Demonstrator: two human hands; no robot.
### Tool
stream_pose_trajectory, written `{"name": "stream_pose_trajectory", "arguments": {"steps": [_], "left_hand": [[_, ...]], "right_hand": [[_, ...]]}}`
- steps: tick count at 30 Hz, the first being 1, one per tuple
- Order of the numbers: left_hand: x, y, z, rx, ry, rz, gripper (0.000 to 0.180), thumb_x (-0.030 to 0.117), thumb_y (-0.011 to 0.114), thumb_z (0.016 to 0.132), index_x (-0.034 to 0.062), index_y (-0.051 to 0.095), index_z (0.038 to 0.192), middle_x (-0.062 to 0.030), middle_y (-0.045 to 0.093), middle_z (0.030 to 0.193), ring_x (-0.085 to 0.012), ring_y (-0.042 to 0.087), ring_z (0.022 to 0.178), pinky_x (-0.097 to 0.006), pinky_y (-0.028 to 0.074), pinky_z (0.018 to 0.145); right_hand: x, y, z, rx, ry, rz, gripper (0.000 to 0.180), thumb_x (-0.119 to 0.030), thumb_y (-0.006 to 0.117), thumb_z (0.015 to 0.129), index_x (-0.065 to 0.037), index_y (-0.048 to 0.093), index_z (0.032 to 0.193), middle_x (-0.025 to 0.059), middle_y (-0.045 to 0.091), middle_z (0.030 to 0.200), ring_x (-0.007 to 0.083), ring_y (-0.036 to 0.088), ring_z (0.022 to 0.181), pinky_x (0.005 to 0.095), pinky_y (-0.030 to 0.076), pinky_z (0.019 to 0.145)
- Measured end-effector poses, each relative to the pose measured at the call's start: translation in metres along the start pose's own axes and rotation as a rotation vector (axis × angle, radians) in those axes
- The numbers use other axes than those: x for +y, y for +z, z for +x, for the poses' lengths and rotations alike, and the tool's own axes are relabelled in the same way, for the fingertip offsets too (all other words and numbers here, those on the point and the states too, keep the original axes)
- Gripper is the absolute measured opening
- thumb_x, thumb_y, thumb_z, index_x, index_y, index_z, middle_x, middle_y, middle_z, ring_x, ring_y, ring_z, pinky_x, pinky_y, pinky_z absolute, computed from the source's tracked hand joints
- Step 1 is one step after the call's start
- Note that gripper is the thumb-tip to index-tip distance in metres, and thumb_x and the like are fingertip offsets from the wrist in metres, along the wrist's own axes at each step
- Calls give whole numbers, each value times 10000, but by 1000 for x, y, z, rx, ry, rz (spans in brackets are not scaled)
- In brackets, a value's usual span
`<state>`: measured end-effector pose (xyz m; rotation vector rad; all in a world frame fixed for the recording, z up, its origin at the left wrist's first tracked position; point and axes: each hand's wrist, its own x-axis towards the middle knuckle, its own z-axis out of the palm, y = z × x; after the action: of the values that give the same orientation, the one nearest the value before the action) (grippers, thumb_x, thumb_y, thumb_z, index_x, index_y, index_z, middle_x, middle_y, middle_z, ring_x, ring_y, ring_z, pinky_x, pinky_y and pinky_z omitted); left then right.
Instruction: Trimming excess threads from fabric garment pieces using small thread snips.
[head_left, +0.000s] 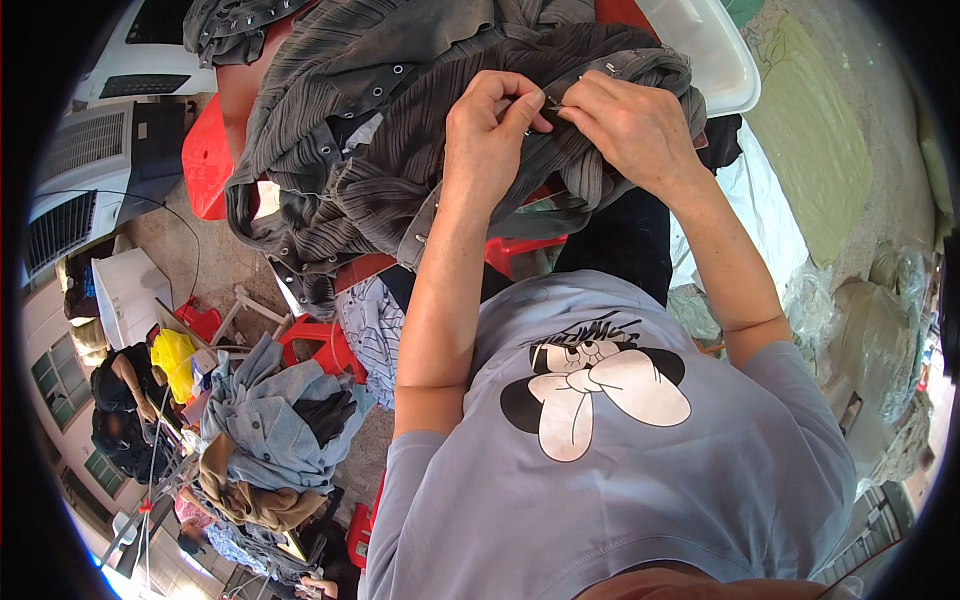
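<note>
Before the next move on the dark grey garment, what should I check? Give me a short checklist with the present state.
1. Left hand pinches the dark grey ribbed garment: ok.
2. Right hand grips the same edge: ok.
3. Small metal piece between the fingertips, kind of tool: cannot tell.
4. Garment is supported on the red stool: ok.
5. Work spot is free of fabric folds: not ok, the cloth is bunched.
</note>
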<state>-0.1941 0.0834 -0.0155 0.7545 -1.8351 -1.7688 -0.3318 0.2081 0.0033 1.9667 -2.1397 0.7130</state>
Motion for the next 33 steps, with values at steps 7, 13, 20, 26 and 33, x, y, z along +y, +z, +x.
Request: {"name": "stream_pose_trajectory", "arguments": {"steps": [7,13,20,26,33], "left_hand": [[-1,7,-1,369,288,231,136,31,631,873,22,586,1001,-72,617,892,-153,590,765,-256,453,662],[11,34,5,146,553,777,197,80,737,747,55,698,938,-77,615,971,-284,543,954,-396,407,839],[7,54,18,225,556,858,177,149,765,736,46,719,871,-87,609,968,-285,536,949,-406,400,829],[3,56,33,119,440,713,95,108,730,777,23,703,812,-115,630,909,-299,574,918,-414,434,818],[9,35,47,-36,-15,222,182,132,688,857,-37,696,923,-99,660,834,-167,613,737,-308,498,713]], "right_hand": [[24,-7,-22,153,424,316,155,-216,665,910,-86,641,992,59,672,904,256,653,736,328,510,661],[34,3,-31,165,501,429,179,-222,655,925,-69,636,1017,82,683,902,253,649,733,329,508,672],[29,6,-29,115,542,423,173,-130,632,944,5,632,1050,79,676,928,159,639,810,283,507,747],[33,9,-31,206,620,550,166,-123,625,950,11,630,1048,76,676,934,148,636,815,280,507,746],[28,1,-22,155,325,249,159,-157,670,906,-39,645,1010,62,658,910,223,641,739,303,503,655]]}}
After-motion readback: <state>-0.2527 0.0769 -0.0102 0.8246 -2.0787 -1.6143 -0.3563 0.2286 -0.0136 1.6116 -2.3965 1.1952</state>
